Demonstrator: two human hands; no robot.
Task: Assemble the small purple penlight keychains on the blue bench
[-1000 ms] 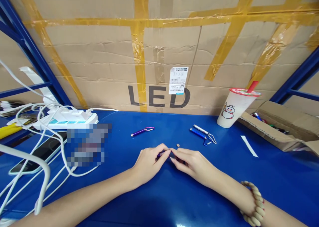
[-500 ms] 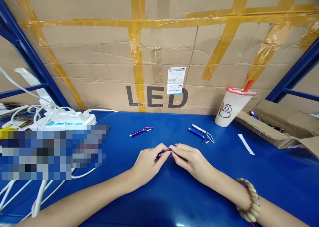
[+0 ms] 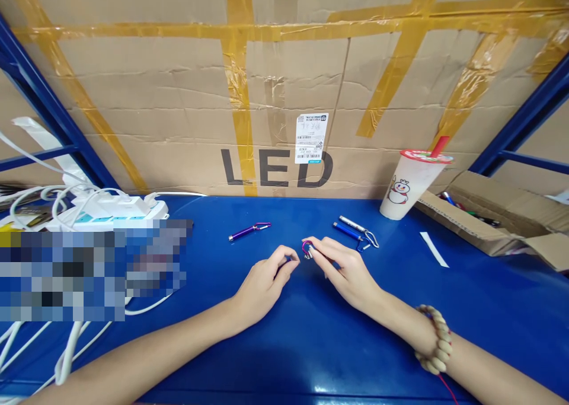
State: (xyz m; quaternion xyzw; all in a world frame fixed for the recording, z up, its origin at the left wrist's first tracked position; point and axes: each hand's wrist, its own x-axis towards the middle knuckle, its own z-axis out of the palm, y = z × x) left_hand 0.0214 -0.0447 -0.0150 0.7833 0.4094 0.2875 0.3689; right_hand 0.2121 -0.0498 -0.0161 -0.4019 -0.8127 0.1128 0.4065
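Observation:
My right hand (image 3: 349, 268) is closed in a pinch on a purple carabiner clip (image 3: 306, 246) with a small silver part at its lower end; whatever else is under these fingers is hidden. Just left of it, my left hand (image 3: 267, 277) has thumb and index finger curled toward each other; I cannot make out anything in them. Beyond the hands, a purple penlight (image 3: 242, 233) with a clip lies on the blue table (image 3: 284, 357). To the right lie a blue penlight (image 3: 347, 232) and a silver penlight (image 3: 351, 222), side by side, their clips pointing right.
A lidded drink cup (image 3: 411, 185) with a red straw stands back right, beside an open cardboard box (image 3: 471, 227) with pens. A white paper strip (image 3: 434, 249) lies before them. White cables and a power strip (image 3: 120, 218) crowd the left. A large carton (image 3: 186, 126) walls the back.
My hands have moved apart a little. The purple clip is now in my right hand, clear of the left, where the purple piece showed between my left fingers before.

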